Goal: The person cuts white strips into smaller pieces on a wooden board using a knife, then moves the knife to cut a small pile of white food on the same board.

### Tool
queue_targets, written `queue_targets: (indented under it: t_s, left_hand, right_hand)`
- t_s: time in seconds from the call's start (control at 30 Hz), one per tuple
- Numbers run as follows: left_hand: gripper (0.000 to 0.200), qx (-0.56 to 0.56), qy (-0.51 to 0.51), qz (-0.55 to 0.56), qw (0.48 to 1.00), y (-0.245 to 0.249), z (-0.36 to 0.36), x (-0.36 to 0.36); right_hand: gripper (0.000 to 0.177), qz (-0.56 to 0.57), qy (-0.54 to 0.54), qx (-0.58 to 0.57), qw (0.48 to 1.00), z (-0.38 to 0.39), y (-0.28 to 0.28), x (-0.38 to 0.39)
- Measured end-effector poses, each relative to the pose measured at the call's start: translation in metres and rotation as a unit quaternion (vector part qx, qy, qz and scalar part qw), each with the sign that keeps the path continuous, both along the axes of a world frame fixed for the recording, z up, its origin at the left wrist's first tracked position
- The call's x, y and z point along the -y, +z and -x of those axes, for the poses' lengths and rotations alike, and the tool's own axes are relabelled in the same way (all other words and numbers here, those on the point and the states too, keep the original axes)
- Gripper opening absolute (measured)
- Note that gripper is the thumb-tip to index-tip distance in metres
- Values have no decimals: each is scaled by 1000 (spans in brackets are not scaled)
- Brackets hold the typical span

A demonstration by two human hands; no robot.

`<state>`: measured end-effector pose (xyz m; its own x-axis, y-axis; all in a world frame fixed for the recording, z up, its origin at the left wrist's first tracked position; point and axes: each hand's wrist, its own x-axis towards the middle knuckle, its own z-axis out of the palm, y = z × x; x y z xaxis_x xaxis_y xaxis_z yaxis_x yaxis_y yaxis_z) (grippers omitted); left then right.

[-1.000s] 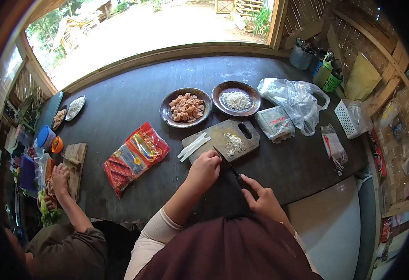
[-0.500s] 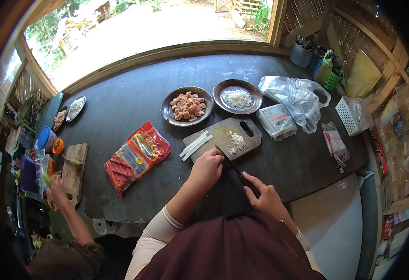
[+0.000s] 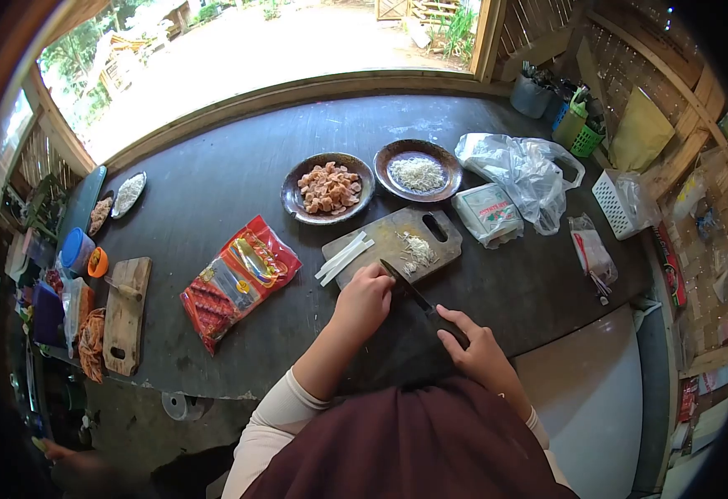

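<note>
My right hand (image 3: 478, 348) grips the dark handle of a knife (image 3: 414, 293), whose blade points up-left toward the near edge of a wooden cutting board (image 3: 393, 234). My left hand (image 3: 364, 299) is closed over something small at the board's near edge, right beside the blade; what it holds is hidden. On the board lie white strips (image 3: 343, 256) at the left and a small pile of white shreds (image 3: 417, 247) in the middle.
Behind the board stand a bowl of orange chunks (image 3: 328, 189) and a bowl of white shreds (image 3: 416, 173). A red snack packet (image 3: 237, 279) lies left, plastic bags (image 3: 518, 170) right. A second wooden board (image 3: 125, 312) sits far left. Another person's hand (image 3: 64, 457) shows at bottom left.
The other person's arm has left the far-left board and dropped toward the bottom-left corner. My hands and the knife have stayed at the board's near edge.
</note>
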<state>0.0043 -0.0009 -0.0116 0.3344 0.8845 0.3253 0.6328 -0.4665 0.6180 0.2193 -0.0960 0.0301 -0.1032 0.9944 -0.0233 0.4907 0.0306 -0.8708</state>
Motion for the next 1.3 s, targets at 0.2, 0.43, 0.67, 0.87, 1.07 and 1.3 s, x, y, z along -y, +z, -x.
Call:
queue_targets:
  t_s: [0.2, 0.43, 0.67, 0.87, 1.07, 1.3]
  left_hand:
    - [13, -13, -4, 0, 1000, 1, 1, -1]
    - [14, -6, -8, -8, 1000, 1, 1, -1]
    - [14, -11, -5, -5, 1000, 2, 0, 0]
    - [15, -13, 1, -5, 1000, 5, -1, 1]
    - [14, -6, 2, -9, 1000, 2, 0, 1]
    - [14, 2, 2, -2, 1000, 2, 0, 1]
  right_hand:
    - [40, -26, -13, 20, 999, 7, -10, -3]
    - [40, -80, -4, 41, 996, 2, -18, 2]
    - [40, -80, -5, 81, 993, 3, -20, 3]
    - [42, -51, -8, 90, 995, 10, -18, -8]
    - [42, -20, -5, 58, 998, 11, -11, -9]
    - [42, 4, -9, -43, 999, 2, -8, -2]
